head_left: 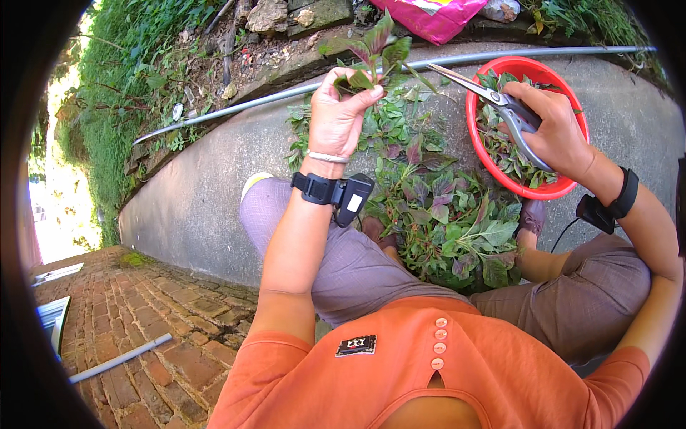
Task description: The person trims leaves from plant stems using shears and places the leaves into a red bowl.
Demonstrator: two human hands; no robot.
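Observation:
My left hand (343,107) pinches a leafy sprig (379,53) with green and purplish leaves, held up over the ground. In my right hand (554,129) is a pair of scissors (493,96) with grey and black handles. Its blades point left toward the sprig and do not touch its leaves. Beneath the right hand stands a red basin (480,154), which holds cut leaves (511,154). A heap of leafy stems (450,222), green and purple, lies on the concrete between my feet and stretches away under the left hand.
A grey pipe (236,111) runs along the far edge of the concrete path (193,193). Beyond it are stones (268,16), weeds and a pink bag (432,21). A brick wall (143,336) rises at lower left. Straps with small devices circle both wrists.

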